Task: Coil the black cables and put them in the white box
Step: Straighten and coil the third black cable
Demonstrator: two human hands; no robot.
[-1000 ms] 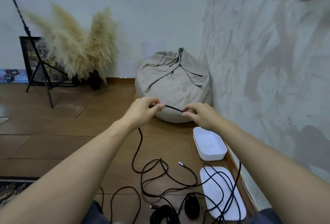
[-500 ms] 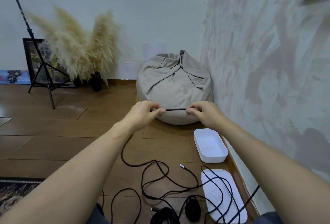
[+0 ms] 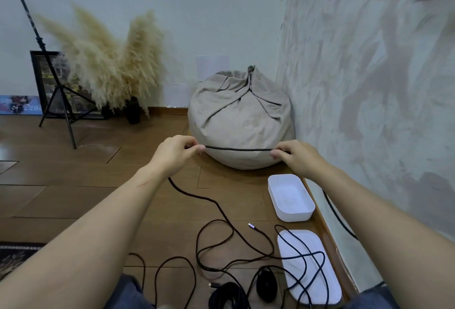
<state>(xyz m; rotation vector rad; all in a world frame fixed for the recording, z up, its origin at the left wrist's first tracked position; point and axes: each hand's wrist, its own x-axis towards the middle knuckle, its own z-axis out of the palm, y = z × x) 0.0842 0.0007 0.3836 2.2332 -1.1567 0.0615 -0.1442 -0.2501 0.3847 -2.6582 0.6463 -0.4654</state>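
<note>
The person's left hand [image 3: 176,152] and right hand [image 3: 295,158] are each pinching the black cable [image 3: 237,148], pulling it straight between them, probably to start a loop, while the rest is lying tangled on the wooden floor [image 3: 73,197] beside the white box [image 3: 290,195] at the floor's right edge.

1 white plastic box [image 3: 295,215], 1 flat white lid [image 3: 317,239], 2 coiled black cable bundles [image 3: 225,295] [image 3: 266,284], 1 beige fabric beanbag [image 3: 241,121], 1 black tripod [image 3: 59,91]; loose black cables [image 3: 216,202] tangled, can't count.
</note>
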